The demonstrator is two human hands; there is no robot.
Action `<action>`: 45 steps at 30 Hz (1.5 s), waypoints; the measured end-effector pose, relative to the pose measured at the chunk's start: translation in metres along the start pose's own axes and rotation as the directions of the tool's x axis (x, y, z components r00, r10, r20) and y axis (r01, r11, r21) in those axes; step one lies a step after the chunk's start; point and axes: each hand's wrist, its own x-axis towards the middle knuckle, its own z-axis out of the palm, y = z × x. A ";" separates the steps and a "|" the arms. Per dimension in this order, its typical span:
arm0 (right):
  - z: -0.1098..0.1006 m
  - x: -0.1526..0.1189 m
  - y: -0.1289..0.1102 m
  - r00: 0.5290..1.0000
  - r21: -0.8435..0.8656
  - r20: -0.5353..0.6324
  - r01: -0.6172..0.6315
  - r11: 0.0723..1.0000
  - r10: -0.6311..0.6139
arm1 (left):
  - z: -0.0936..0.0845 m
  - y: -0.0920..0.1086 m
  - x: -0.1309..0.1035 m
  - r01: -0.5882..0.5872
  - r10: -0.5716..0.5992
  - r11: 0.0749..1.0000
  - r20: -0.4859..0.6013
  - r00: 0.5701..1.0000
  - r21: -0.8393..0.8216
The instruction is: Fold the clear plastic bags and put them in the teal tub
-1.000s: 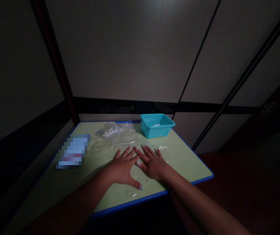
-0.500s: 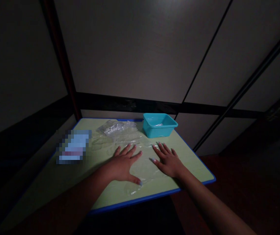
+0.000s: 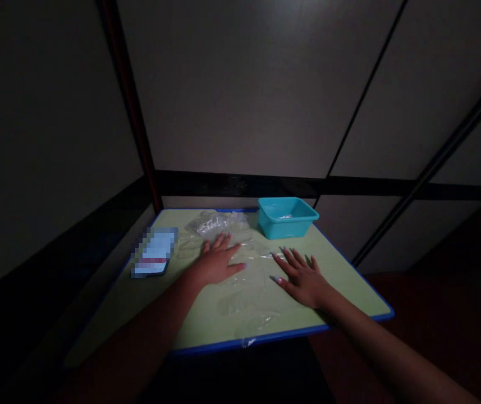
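A clear plastic bag or sheet point(image 3: 248, 289) lies spread over the table, its lower end at the blue front edge. My left hand point(image 3: 220, 262) rests palm down with fingers spread on its left part, near a crumpled heap of clear plastic point(image 3: 211, 223). Flat at the right side of the sheet lies my right hand point(image 3: 302, 279), fingers apart and holding nothing. Behind it stands a turquoise basket point(image 3: 287, 225) with something small and pale inside, too dim to make out.
The pale green table point(image 3: 349, 294) has a blue rim. On its left side lies a phone point(image 3: 156, 252) with a lit, blurred screen. Behind the table rises a panelled wall or cabinet point(image 3: 240, 101).
My left hand has moved forward over the plastic, away from the front edge, uncovering more of the sheet. My right hand stays nearly in place. The camera view has shifted a little left.
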 end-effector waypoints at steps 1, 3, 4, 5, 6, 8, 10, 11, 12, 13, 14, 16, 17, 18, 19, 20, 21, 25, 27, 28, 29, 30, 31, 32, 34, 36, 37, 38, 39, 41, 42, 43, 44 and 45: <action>0.001 0.002 -0.001 1.000 0.006 -0.002 -0.011 1.000 0.011 | 0.000 0.002 -0.001 -0.025 0.025 1.000 0.004 1.000 0.002; 0.001 0.004 -0.002 1.000 0.018 -0.002 -0.016 1.000 0.016 | 0.001 0.004 -0.002 -0.069 0.069 0.998 0.024 0.997 0.007; 0.000 0.005 -0.001 1.000 0.027 0.002 -0.011 1.000 0.011 | 0.001 0.004 -0.003 -0.087 0.086 0.996 0.039 0.996 0.010; -0.001 0.006 -0.001 1.000 0.041 0.011 -0.006 0.999 0.005 | 0.002 0.004 -0.003 -0.100 0.099 0.995 0.054 0.994 0.015; -0.003 0.008 0.000 1.000 0.061 0.025 -0.001 0.998 -0.001 | 0.002 0.003 -0.003 -0.107 0.105 0.994 0.063 0.992 0.021; -0.010 0.013 0.002 0.998 0.117 0.052 0.018 0.993 -0.024 | 0.003 0.000 -0.002 -0.094 0.091 0.995 0.053 0.994 0.040; -0.019 0.022 0.001 0.997 0.175 0.026 0.067 0.982 -0.073 | 0.003 -0.004 0.000 -0.050 0.050 0.997 0.004 0.999 0.061; -0.024 0.029 -0.002 0.993 0.201 -0.011 0.118 0.972 -0.119 | 0.002 -0.005 0.001 -0.025 0.027 0.997 -0.026 0.999 0.069; -0.029 0.036 -0.006 0.983 0.228 -0.050 0.185 0.956 -0.178 | 0.002 -0.007 0.002 -0.003 0.007 0.997 -0.052 0.999 0.074; -0.034 0.045 -0.010 0.965 0.250 -0.097 0.262 0.932 -0.245 | 0.001 -0.008 0.002 0.012 -0.007 0.997 -0.069 0.998 0.075; -0.038 0.053 -0.016 0.945 0.253 -0.143 0.321 0.913 -0.293 | 0.001 -0.009 0.002 0.019 -0.013 0.997 -0.077 0.997 0.076; -0.042 0.070 -0.028 0.941 0.208 -0.178 0.320 0.924 -0.286 | 0.000 -0.010 0.001 0.012 -0.007 0.997 -0.067 0.998 0.079; -0.041 0.077 -0.033 0.955 0.176 -0.180 0.266 0.948 -0.235 | 0.000 -0.010 0.000 0.005 0.000 0.997 -0.053 0.999 0.082; -0.039 0.083 -0.037 0.970 0.144 -0.178 0.190 0.971 -0.163 | 0.000 -0.010 0.000 0.002 0.002 0.996 -0.040 0.999 0.086; -0.036 0.087 -0.039 0.981 0.117 -0.180 0.099 0.988 -0.077 | 0.000 -0.010 -0.001 0.008 -0.005 0.996 -0.032 0.999 0.091; -0.031 0.091 -0.040 0.982 0.099 -0.188 0.018 0.995 0.001 | 0.000 -0.010 -0.001 0.020 -0.017 0.996 -0.025 1.000 0.093; -0.026 0.093 -0.039 0.982 0.093 -0.183 -0.026 0.995 0.043 | 0.000 -0.009 -0.001 0.043 -0.040 0.995 -0.029 0.999 0.093; -0.010 0.097 -0.030 0.977 0.149 -0.161 -0.113 0.982 0.137 | 0.000 -0.007 0.001 0.089 -0.086 0.991 -0.029 0.996 0.098; -0.007 0.097 -0.026 0.979 0.160 -0.157 -0.103 0.982 0.129 | 0.000 -0.006 0.002 0.101 -0.100 0.990 -0.018 0.995 0.096; -0.007 0.098 -0.026 0.980 0.163 -0.152 -0.100 0.982 0.125 | 0.000 -0.006 0.002 0.106 -0.105 0.990 -0.015 0.994 0.093; -0.007 0.098 -0.025 0.982 0.166 -0.144 -0.100 0.981 0.124 | 0.000 -0.007 0.002 0.109 -0.108 0.990 -0.015 0.994 0.089; -0.008 0.099 -0.025 0.983 0.174 -0.131 -0.105 0.979 0.129 | 0.000 -0.007 0.001 0.111 -0.110 0.990 -0.016 0.994 0.085; -0.008 0.099 -0.024 0.984 0.189 -0.117 -0.111 0.976 0.134 | 0.000 -0.008 0.001 0.112 -0.111 0.990 -0.015 0.994 0.081; -0.008 0.100 -0.024 0.985 0.226 -0.102 -0.110 0.968 0.136 | 0.000 -0.009 0.001 0.112 -0.111 0.991 -0.014 0.994 0.078; -0.008 0.100 -0.022 0.990 0.341 -0.074 -0.090 0.936 0.122 | 0.001 -0.010 0.001 0.117 -0.117 0.990 -0.001 0.993 0.076; -0.006 0.101 -0.019 0.994 0.445 -0.053 -0.063 0.893 0.097 | 0.002 -0.010 0.002 0.127 -0.129 0.989 0.022 0.991 0.078; -0.004 0.102 -0.018 0.996 0.486 -0.047 -0.048 0.872 0.081 | 0.002 -0.010 0.002 0.133 -0.136 0.988 0.035 0.990 0.079; -0.002 0.103 -0.017 0.997 0.530 -0.044 -0.033 0.847 0.067 | 0.003 -0.010 0.003 0.139 -0.143 0.987 0.045 0.989 0.080; 0.001 0.104 -0.016 0.998 0.581 -0.043 -0.019 0.813 0.054 | 0.003 -0.010 0.003 0.144 -0.149 0.986 0.052 0.988 0.081; 0.005 0.107 -0.015 0.998 0.709 -0.041 -0.001 0.706 0.042 | 0.003 -0.010 0.003 0.152 -0.157 0.985 0.053 0.986 0.081; 0.007 0.109 -0.015 0.998 0.766 -0.036 -0.001 0.642 0.044 | 0.004 -0.010 0.003 0.154 -0.159 0.985 0.049 0.986 0.080; 0.008 0.110 -0.015 0.998 0.809 -0.029 -0.004 0.587 0.048 | 0.004 -0.010 0.003 0.155 -0.159 0.985 0.044 0.986 0.078; 0.009 0.111 -0.016 0.999 0.835 -0.019 -0.011 0.551 0.050 | 0.004 -0.010 0.003 0.156 -0.160 0.985 0.039 0.986 0.075; 0.009 0.111 -0.016 0.999 0.850 -0.009 -0.016 0.527 0.044 | 0.004 -0.010 0.003 0.158 -0.161 0.985 0.038 0.986 0.071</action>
